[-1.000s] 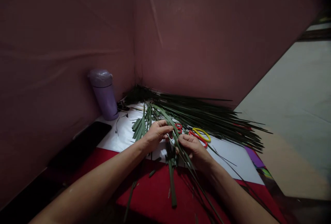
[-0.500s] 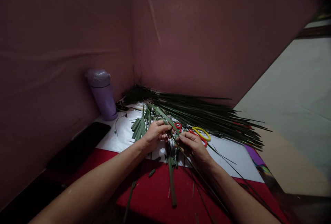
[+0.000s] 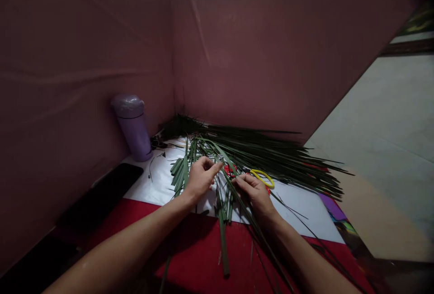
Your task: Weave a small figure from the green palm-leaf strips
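Observation:
My right hand pinches a long green leaf strip, which arches from the far side of the white sheet and trails down past my wrist. My left hand is just left of that strip, its thumb stretched toward it and its forefinger bent back, apart from the thumb. The lower fingers of the left hand are partly hidden. Between and below the hands hang shorter folded leaf pieces. Behind my right hand lie scissors with yellow and red handles, and red-handled scissors show between the hands.
A large bundle of long dark leaves lies across the back. Cut leaf pieces rest on the white sheet over a red surface. A purple tumbler and a black phone-like slab stand left, by the pink wall.
My left forefinger has drawn back from the leaf strip, opening that hand's pinch. My right hand keeps its pinch in nearly the same place. The view has shifted slightly.

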### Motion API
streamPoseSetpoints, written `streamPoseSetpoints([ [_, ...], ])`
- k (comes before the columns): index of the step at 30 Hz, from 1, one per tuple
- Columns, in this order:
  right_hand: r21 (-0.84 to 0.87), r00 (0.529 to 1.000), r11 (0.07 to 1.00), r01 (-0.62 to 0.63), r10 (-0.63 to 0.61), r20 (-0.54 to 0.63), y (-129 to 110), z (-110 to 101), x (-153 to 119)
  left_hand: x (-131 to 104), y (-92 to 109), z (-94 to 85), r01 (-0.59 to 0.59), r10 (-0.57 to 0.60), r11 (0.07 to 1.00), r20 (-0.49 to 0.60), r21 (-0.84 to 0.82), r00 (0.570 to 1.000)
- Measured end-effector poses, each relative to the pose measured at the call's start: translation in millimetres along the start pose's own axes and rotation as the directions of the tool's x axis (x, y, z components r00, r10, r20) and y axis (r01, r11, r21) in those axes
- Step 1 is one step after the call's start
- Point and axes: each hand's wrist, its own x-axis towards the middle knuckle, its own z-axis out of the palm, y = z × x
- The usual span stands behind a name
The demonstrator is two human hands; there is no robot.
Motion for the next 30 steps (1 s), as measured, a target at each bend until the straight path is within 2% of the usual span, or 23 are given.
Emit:
streamPoseSetpoints([
  [2, -0.076, 1.0, 0.997, 0.028, -0.029, -0.009, -0.8, 1.4, -0.8, -3.4, 5.5, 1.4, -0.142, 0.141, 0.99, -0.033, -0.022, 0.989],
  [4, -0.135, 0.997, 0.988, 0.071, -0.07, 0.01, -1.0, 3.1, -1.7, -5.2, 8.6, 2.5, -0.146, 0.149, 0.984, 0.018, -0.102, 0.989],
  [8, -0.196, 0.992, 0.973, 0.124, -0.117, 0.049, -0.7, 5.2, -2.7, -1.8, 4.2, 0.7, 0.065, -0.024, 0.957, 0.147, -0.283, 0.989],
  [11, -0.197, 0.993, 0.974, 0.115, -0.109, 0.043, -0.1, 4.6, -2.1, 2.8, -1.6, -2.3, 0.167, -0.115, 0.916, 0.159, -0.366, 0.981],
  [13, -0.194, 0.992, 0.974, 0.119, -0.111, 0.051, 0.9, 3.8, -1.3, 4.1, -3.2, -3.5, 0.192, -0.129, 0.902, 0.181, -0.388, 0.975],
  [16, -0.202, 0.989, 0.971, 0.131, -0.114, 0.097, 4.5, 4.3, -0.7, 3.4, -2.2, -3.7, 0.214, -0.099, 0.894, 0.294, -0.393, 0.951],
  [18, -0.219, 0.987, 0.966, 0.138, -0.115, 0.114, 7.0, 5.7, -1.2, 2.4, -1.2, -3.6, 0.22, -0.091, 0.897, 0.328, -0.383, 0.94],
  [20, -0.268, 0.983, 0.949, 0.163, -0.133, 0.129, 6.4, 6.2, -1.8, 2.3, -1.7, -3.7, 0.239, -0.116, 0.906, 0.337, -0.348, 0.934],
  [22, -0.39, 0.974, 0.894, 0.221, -0.184, 0.13, 0.4, 2.8, -1.6, 3.2, -4.3, -4.1, 0.257, -0.147, 0.916, 0.338, -0.309, 0.93],
  [24, -0.607, 0.957, 0.746, 0.274, -0.275, 0.094, -10.5, -6.4, 0.6, 4.6, -8.3, -4.4, 0.268, -0.173, 0.921, 0.321, -0.281, 0.931],
  [26, -0.859, 0.929, 0.465, 0.216, -0.369, 0.034, -22.2, -20.3, 4.3, 5.5, -12.3, -4.1, 0.29, -0.204, 0.92, 0.308, -0.263, 0.929],
  [27, -0.947, 0.929, 0.292, 0.136, -0.368, 0.02, -26.7, -27.7, 6.4, 5.6, -13.8, -3.8, 0.304, -0.217, 0.916, 0.311, -0.262, 0.925],
  [29, -1.0, 0.969, -0.026, -0.007, -0.246, -0.001, -30.9, -40.5, 10.8, 5.5, -15.4, -2.8, 0.329, -0.24, 0.906, 0.318, -0.268, 0.917],
  [30, -0.997, 0.979, -0.071, -0.021, -0.203, -0.006, -30.5, -45.1, 12.9, 5.4, -15.7, -2.4, 0.341, -0.249, 0.9, 0.323, -0.271, 0.913],
])
